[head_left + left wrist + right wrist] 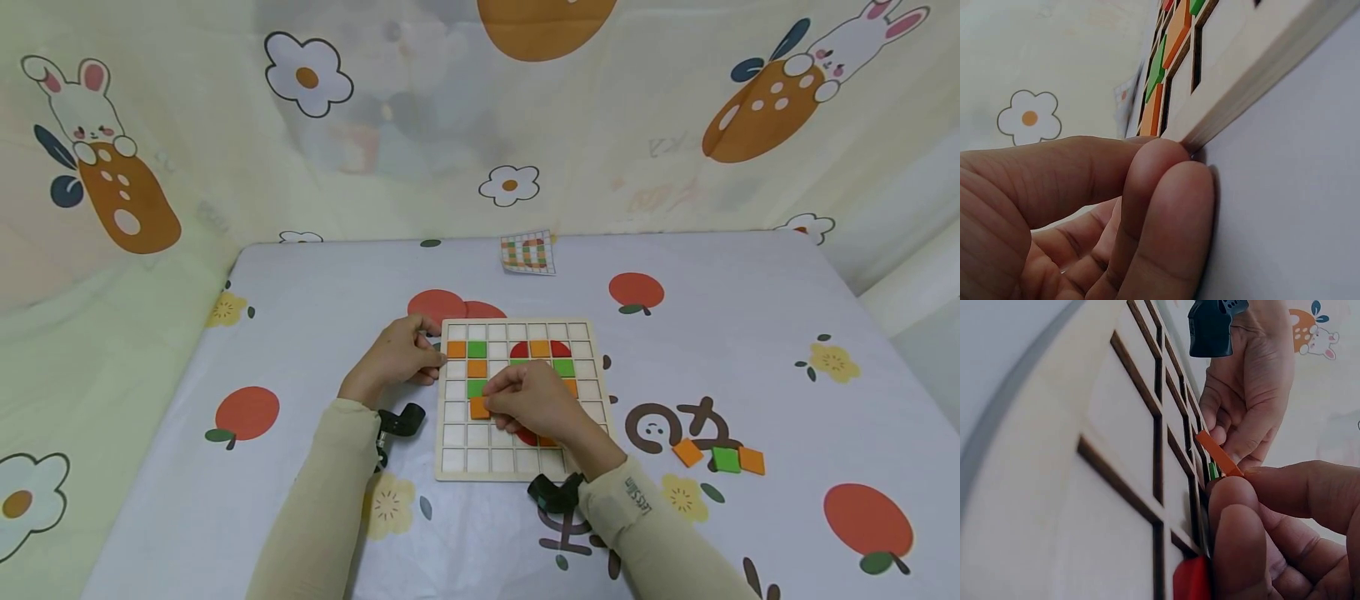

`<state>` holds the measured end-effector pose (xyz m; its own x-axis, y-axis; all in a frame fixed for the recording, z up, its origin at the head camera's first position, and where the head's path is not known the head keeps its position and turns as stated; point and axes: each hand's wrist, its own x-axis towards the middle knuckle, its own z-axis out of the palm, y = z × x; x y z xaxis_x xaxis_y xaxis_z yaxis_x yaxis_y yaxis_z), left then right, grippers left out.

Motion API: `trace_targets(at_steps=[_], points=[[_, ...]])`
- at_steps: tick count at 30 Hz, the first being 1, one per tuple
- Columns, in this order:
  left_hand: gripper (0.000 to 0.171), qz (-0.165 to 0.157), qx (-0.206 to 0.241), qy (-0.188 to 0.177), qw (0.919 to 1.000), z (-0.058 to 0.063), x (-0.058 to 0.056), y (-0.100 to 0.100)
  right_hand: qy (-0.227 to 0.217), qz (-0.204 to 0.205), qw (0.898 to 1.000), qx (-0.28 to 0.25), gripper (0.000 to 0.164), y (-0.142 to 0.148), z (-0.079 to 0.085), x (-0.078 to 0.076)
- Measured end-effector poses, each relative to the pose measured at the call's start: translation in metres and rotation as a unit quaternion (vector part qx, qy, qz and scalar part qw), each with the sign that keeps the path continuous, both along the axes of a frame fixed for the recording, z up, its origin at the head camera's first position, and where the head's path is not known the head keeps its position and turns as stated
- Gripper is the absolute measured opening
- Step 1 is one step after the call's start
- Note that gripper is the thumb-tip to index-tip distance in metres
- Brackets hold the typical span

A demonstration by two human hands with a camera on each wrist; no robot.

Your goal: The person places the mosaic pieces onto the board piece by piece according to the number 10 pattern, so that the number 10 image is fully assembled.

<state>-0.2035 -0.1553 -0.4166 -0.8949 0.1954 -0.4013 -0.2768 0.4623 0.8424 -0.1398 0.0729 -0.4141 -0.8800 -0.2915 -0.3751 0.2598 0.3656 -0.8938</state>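
A square wooden grid board (459,460) lies on the table, with orange, green and red tiles in some of its cells. My left hand (397,354) is at the board's left side, thumb and fingertips gripping the frame's edge (1229,100). Over the middle of the board, my right hand (540,400) pinches an orange tile (479,408) between thumb and fingers. That tile (1219,455) appears tilted above the grid in the right wrist view, close to a green tile (476,388). The right hand hides several central cells.
Right of the board lie three loose tiles: an orange one (687,452), a green one (726,459) and another orange one (752,461). A small card printed with a coloured grid (528,252) is at the table's back edge, before a patterned curtain (420,150).
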Motion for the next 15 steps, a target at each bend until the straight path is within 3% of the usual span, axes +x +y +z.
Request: trace_targets(at_steps=[15], points=[[0.040, 0.008, 0.009, -0.010, 0.9999, 0.0003, 0.0003, 0.0000, 0.004, 0.008, 1.000, -0.017, 0.005, 0.0015, -0.0009, 0.0007]])
